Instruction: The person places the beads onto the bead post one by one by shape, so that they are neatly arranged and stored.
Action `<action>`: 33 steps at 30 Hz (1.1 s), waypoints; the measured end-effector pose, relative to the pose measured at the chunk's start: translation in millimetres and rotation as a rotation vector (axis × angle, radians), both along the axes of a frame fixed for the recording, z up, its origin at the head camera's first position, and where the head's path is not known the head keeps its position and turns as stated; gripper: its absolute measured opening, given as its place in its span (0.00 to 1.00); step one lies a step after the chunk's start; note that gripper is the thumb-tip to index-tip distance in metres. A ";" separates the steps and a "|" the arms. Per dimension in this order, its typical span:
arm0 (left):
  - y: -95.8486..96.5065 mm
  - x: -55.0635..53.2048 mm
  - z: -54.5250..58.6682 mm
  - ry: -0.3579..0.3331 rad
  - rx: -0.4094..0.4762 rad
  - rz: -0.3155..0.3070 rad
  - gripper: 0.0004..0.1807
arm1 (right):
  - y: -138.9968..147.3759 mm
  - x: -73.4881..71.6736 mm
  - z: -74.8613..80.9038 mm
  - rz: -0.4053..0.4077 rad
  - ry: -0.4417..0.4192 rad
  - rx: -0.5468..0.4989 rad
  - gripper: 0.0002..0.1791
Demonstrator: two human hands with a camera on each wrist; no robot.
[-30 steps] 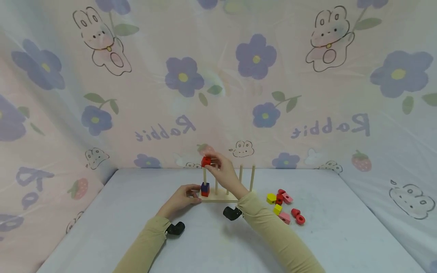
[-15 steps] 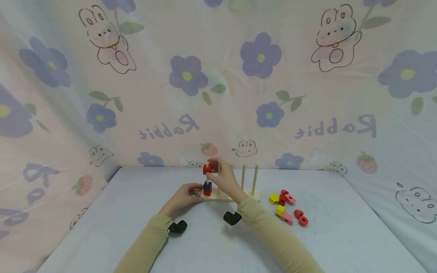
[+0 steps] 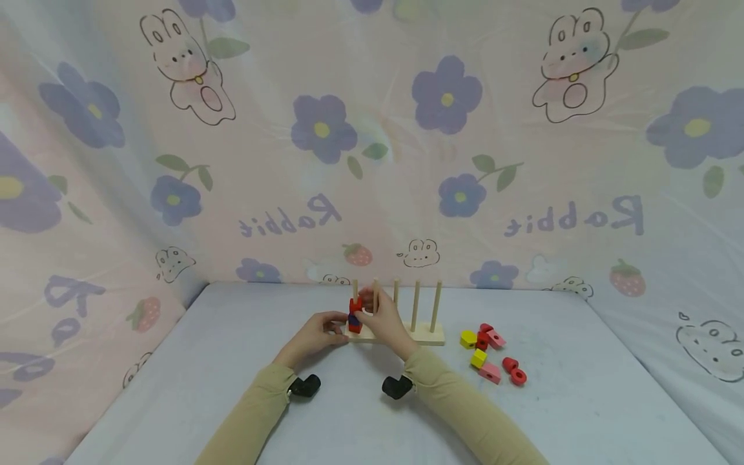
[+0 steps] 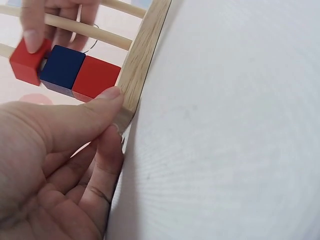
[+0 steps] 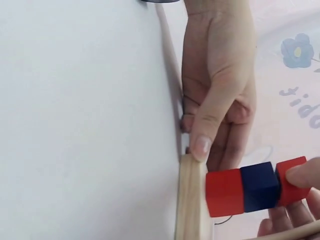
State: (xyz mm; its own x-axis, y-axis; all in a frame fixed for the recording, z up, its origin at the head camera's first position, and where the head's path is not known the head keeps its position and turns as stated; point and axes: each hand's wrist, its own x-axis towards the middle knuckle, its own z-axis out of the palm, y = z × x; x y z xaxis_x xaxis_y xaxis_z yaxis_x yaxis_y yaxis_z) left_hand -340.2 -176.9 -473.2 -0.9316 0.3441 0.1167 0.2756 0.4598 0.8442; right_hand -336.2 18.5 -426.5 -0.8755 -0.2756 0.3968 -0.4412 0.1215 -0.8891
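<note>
A wooden peg stand (image 3: 430,336) with several upright pegs stands on the table. On its leftmost peg, a red cube (image 4: 97,77) sits against the base with a dark blue cube (image 4: 64,69) above it. Another red cube (image 4: 26,64) is threaded on the same peg just over the blue one; a narrow gap shows in the left wrist view. My right hand (image 3: 388,325) pinches this upper red cube between thumb and fingers, partly hidden behind the stack. With thumb and bent fingers, my left hand (image 3: 314,338) grips the left end of the stand's base.
Right of the stand lie loose blocks: a yellow hexagonal one (image 3: 468,340), a yellow cube-like one (image 3: 479,358), pink ones (image 3: 490,372) and several red ones (image 3: 518,377). A printed cloth (image 3: 372,194) hangs behind the white table (image 3: 581,400).
My right hand has brought the upper red cube down the leftmost peg, from its tip to just above the blue cube. The left hand has stayed at the base; the view has shifted slightly.
</note>
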 end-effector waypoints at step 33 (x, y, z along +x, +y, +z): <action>4.0 1.1 0.8 -0.021 -0.005 0.030 0.27 | 156.7 53.5 47.5 0.132 0.178 0.494 0.30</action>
